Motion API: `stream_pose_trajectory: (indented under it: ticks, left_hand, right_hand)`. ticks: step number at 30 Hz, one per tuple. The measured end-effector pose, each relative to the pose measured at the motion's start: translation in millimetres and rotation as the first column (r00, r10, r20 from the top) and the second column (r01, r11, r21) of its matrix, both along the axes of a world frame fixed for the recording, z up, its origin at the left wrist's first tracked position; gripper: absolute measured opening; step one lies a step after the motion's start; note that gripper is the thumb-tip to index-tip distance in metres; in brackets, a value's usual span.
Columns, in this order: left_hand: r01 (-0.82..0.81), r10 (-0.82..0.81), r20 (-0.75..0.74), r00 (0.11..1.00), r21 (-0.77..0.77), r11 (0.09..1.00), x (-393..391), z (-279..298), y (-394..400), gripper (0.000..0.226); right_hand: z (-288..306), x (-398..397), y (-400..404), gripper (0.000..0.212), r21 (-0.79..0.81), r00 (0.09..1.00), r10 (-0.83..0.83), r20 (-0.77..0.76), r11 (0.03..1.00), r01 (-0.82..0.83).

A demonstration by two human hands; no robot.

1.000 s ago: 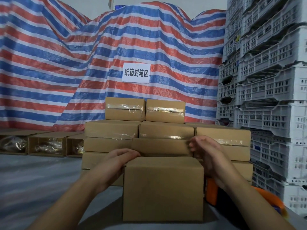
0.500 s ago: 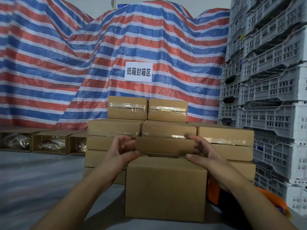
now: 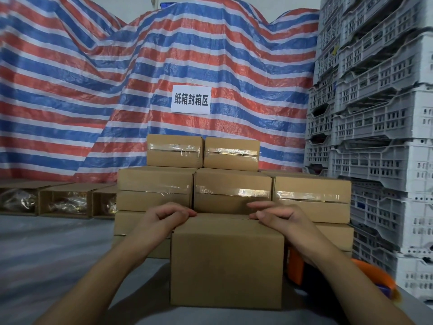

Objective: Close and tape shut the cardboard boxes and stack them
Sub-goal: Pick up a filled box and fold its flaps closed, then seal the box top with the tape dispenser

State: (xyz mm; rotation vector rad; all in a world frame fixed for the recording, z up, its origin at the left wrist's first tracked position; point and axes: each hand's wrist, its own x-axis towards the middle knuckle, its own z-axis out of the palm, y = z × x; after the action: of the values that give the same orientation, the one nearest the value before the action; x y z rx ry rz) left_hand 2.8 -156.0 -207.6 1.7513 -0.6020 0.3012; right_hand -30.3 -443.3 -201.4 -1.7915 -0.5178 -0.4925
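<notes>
Tape dispenser (image 3: pixel 295 266): orange, mostly hidden behind the right forearm and front box (image 3: pixel 226 266); its right end is blurred.
Open boxes (image 3: pixel 63 202): contents shiny, too indistinct to identify; leftmost box cut by frame edge.
Crates (image 3: pixel 379 127): cropped at top and right edges.

white sign (image 3: pixel 190 101) on striped tarp (image 3: pixel 70 90) — reads, probably, 纸箱封箱区

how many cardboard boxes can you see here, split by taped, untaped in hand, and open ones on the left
Taped boxes with tape visible in the stack: 5
Untaped box under the left hand and right hand: 1
Open boxes on the left: 3
Total: 9
Lower stack boxes are partly hidden and not counted.
</notes>
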Motion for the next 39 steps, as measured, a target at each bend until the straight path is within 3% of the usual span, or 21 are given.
stream_pose_trajectory:
  ticks: [5,8,10,12,14,16,18,21,23,26,29,31,34,39]
  left_hand:
    - [-0.005,0.002,0.036,0.999,0.080,0.997,1,4,1,0.023]
    - [-0.043,0.036,0.029,0.999,0.279,0.959,-5,22,4,0.023]
    - [-0.106,0.075,0.083,0.994,0.473,0.874,-12,35,1,0.022]
    - [-0.144,0.056,0.169,0.984,0.569,0.810,-25,43,-13,0.027]
    - [-0.131,-0.038,0.240,0.970,0.649,0.750,-35,43,-33,0.049]
    - [-0.172,-0.120,0.300,0.946,0.783,0.598,-36,37,-51,0.077]
    - [-0.261,-0.130,0.354,0.926,0.851,0.456,-33,31,-61,0.082]
    - [-0.286,-0.099,0.364,0.926,0.850,0.442,-30,29,-61,0.079]
    - [-0.262,-0.097,0.338,0.936,0.855,0.447,-31,30,-60,0.078]
    - [-0.255,-0.088,0.327,0.941,0.856,0.449,-35,31,-59,0.078]
    - [-0.275,-0.079,0.342,0.936,0.854,0.442,-39,30,-59,0.079]
    - [-0.281,-0.073,0.345,0.936,0.855,0.437,-41,31,-59,0.079]
    - [-0.282,-0.055,0.336,0.940,0.860,0.426,-46,32,-59,0.079]
    - [-0.298,-0.051,0.346,0.937,0.865,0.403,-62,31,-55,0.080]
  right_hand:
    - [1,-1,2,0.017,0.035,0.998,0.026,-0.061,0.999,-0.024]
    - [2,-4,3,0.020,0.023,0.997,0.026,-0.067,0.999,-0.025]
    - [3,-5,3,0.021,0.017,0.998,0.027,-0.055,1.000,-0.026]
    - [4,-6,5,0.022,0.022,0.998,0.031,-0.050,0.999,-0.029]
    - [5,-8,6,0.019,0.025,0.998,0.038,-0.051,0.999,-0.037]
    - [6,-8,6,0.019,0.032,0.998,0.040,-0.053,0.999,-0.039]
    - [5,-7,5,0.020,0.033,0.997,0.034,-0.071,0.999,-0.032]
    - [3,-7,7,0.019,-0.001,0.994,0.000,-0.111,1.000,0.000]
    - [4,-10,6,0.019,-0.086,0.994,-0.104,-0.046,0.991,0.100]
    - [4,-25,-15,0.026,-0.234,0.883,-0.406,0.234,0.858,0.457]
    - [-6,-54,-43,0.031,-0.462,0.682,-0.660,0.317,0.521,0.718]
    - [-21,-72,-56,0.036,-0.647,0.606,-0.741,0.290,0.315,0.695]
    - [-41,-88,-62,0.046,-0.772,0.595,-0.762,0.256,0.209,0.600]
    - [-50,-92,-60,0.058,-0.763,0.552,-0.767,0.328,0.130,0.634]
